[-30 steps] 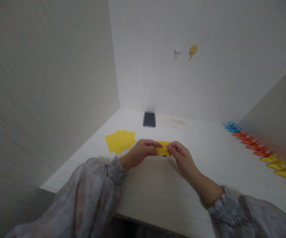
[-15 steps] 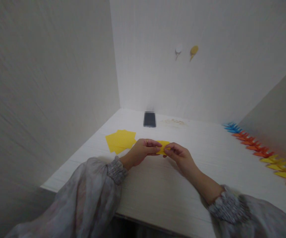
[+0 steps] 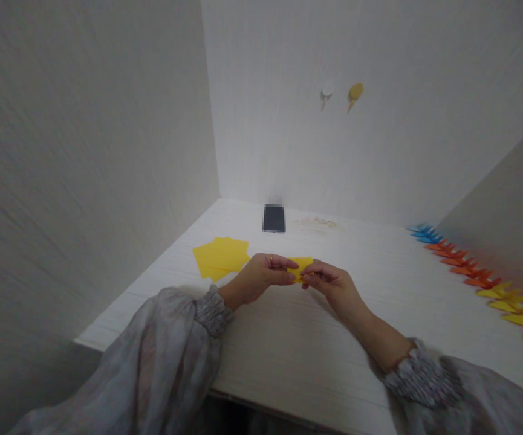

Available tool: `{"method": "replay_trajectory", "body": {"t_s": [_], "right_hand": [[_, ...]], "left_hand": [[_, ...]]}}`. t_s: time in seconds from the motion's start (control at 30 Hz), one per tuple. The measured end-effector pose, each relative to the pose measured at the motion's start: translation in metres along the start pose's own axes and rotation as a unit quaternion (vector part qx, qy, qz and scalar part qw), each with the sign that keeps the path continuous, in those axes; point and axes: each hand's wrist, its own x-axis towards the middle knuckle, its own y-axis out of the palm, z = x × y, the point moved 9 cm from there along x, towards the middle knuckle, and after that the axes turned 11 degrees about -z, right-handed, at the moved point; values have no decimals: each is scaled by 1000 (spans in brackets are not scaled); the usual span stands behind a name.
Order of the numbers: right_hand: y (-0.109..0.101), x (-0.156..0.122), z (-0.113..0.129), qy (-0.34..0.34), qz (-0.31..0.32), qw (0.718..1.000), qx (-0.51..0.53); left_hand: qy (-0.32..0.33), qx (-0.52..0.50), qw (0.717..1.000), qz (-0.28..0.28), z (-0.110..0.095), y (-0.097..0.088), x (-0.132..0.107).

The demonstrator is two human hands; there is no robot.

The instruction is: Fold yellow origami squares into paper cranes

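A small folded piece of yellow paper point(image 3: 301, 264) is held between my two hands, above the white table. My left hand point(image 3: 263, 277) pinches its left side between thumb and fingers; a ring shows on one finger. On the right side, my right hand point(image 3: 332, 284) grips the same paper with thumb and fingertips. The fingers cover parts of the paper, so its full fold cannot be made out. Just left of my left hand lie several flat yellow paper sheets point(image 3: 220, 257), overlapping one another.
Along the right side of the table point(image 3: 297, 362) runs a row of folded paper figures, blue point(image 3: 425, 233), red-orange point(image 3: 465, 266) and yellow point(image 3: 515, 307). A dark blurred square point(image 3: 274, 218) is near the back wall. A white hook point(image 3: 327, 90) and a yellow hook point(image 3: 355, 92) hang on it.
Both hands have shifted very slightly to the right, with the folded yellow paper still between them. Around them, the sheets and the folded figures are the same.
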Motion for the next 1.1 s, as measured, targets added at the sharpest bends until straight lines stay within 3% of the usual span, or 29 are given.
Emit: {"method": "replay_trajectory", "body": {"t_s": [0.73, 1.1], "right_hand": [[6, -3, -8, 50, -5, 999, 17], [5, -5, -4, 28, -32, 999, -9]], "left_hand": [[2, 0, 1000, 27, -3, 6, -3], [5, 8, 1000, 22, -2, 5, -4]]}}
